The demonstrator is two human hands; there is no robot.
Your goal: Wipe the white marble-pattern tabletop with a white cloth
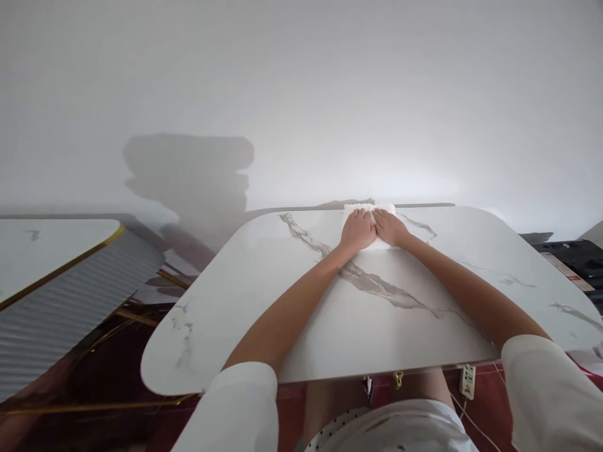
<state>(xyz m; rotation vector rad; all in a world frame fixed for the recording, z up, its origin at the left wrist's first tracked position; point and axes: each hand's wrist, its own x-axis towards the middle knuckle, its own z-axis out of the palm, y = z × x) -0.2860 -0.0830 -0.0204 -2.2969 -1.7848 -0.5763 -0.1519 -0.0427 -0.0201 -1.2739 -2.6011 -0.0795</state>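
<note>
A white folded cloth (384, 209) lies near the far edge of a white marble-patterned table (264, 314). My left hand (358, 230) rests palm down on the cloth's left part with its fingers flat and together. Right beside it, touching it, my right hand (390, 227) presses flat on the cloth's right part. Both arms reach straight across the tabletop. Most of the cloth is hidden under the hands.
A plain white wall stands just behind the table. A second marble top with a gold rim (51, 251) and ribbed grey side sits at left. A dark device (572, 260) lies at right. A white power strip (467, 380) hangs below the table's near edge above a red floor.
</note>
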